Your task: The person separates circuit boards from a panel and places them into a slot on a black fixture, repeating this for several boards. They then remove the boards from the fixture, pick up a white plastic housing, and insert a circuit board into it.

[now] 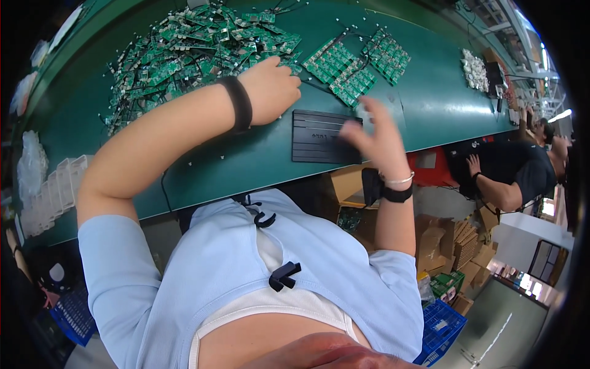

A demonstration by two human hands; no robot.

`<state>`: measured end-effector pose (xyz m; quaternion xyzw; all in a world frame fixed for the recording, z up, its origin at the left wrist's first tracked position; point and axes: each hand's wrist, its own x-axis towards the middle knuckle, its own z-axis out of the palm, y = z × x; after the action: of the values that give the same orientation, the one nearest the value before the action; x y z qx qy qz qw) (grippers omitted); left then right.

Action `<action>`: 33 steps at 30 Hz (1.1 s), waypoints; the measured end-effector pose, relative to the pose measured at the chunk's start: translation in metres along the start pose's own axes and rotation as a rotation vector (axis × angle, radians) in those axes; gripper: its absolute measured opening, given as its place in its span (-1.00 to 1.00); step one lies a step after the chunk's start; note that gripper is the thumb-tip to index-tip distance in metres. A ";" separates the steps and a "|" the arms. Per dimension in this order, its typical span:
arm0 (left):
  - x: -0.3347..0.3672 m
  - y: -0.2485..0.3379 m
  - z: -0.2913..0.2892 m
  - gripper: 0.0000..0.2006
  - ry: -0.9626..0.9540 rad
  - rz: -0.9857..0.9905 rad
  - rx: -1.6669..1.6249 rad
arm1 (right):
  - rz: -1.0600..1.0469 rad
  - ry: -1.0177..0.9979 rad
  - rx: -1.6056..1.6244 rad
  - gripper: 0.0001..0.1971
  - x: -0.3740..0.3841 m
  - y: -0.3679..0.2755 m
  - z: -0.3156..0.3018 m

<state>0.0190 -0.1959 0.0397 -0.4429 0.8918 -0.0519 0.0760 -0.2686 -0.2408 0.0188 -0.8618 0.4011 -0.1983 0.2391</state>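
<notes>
- Nearest the camera, across the bottom: light-blue top (pixel 215 277) with dark bows down the front, over a white neckline.
- Above it, running from the near edge into the distance: green worktable (pixel 430 111).
- At the front right corner of the big heap: left hand (pixel 270 89), back upward, fingers curled in, black band (pixel 238 104) on the wrist; cannot tell about any grip, with the fingertips partly hidden.
- Spread across the far left of the worktable: heap of green circuit boards (pixel 190 52), jumbled at many angles, dark leads and small white connectors among them.
- To the right of the heap: first laid-out group of boards (pixel 341 71), flat and in rows; just beside it, second laid-out group (pixel 388 56), with dark leads around both.
- Between the hands, nearer the body: black grooved plate (pixel 316 138), flat on the worktable.
- Over the right end of the plate: right hand (pixel 382 138), blurred, open, thumb and fingers spread apart; contact with the plate, cannot tell. On that wrist, silver bangle (pixel 398 179) and dark band (pixel 397 194).
- Farther right: pile of small white parts (pixel 475 71) and, beside the worktable, co-worker in a dark top (pixel 513 169).
- At left: stacked white bins (pixel 58 187).
</notes>
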 end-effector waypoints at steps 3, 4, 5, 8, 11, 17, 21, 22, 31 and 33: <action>0.007 0.004 0.000 -0.79 0.090 0.002 -0.011 | 0.379 0.114 0.010 -0.27 0.032 0.031 -0.011; 0.012 0.012 -0.004 -0.72 0.048 0.004 -0.119 | 0.482 0.089 -0.061 -0.34 0.044 0.040 -0.012; 0.016 0.021 -0.008 -0.64 0.006 0.006 -0.228 | 0.481 0.088 -0.065 -0.34 0.053 0.051 -0.007; 0.014 0.047 -0.003 -0.48 -0.036 0.001 -0.357 | 0.397 0.227 0.102 -0.42 0.062 0.087 0.019; 0.008 0.060 0.005 -0.32 -0.035 -0.058 -0.390 | 0.553 0.212 0.548 -0.55 0.080 0.075 0.019; 0.010 0.062 0.024 -0.24 0.147 -0.067 -0.409 | 0.699 0.154 1.506 -0.78 0.082 0.086 0.010; 0.014 0.064 0.040 -0.38 0.424 -0.102 -0.289 | 0.440 0.197 1.573 -0.93 0.068 0.061 -0.006; 0.016 0.066 0.040 -0.45 0.522 -0.104 -0.247 | 0.314 0.374 1.429 -0.94 0.057 0.058 -0.018; -0.001 0.087 0.024 -0.61 0.128 -0.140 -0.373 | 0.033 0.377 -0.006 -0.83 -0.018 -0.025 -0.101; -0.007 0.093 0.030 -0.64 0.271 -0.173 -0.247 | -0.013 0.230 -0.247 -0.83 -0.012 -0.031 -0.091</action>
<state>-0.0444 -0.1351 -0.0045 -0.5128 0.8521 -0.0074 -0.1045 -0.3059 -0.2368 0.1079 -0.8588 0.4416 -0.2462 0.0828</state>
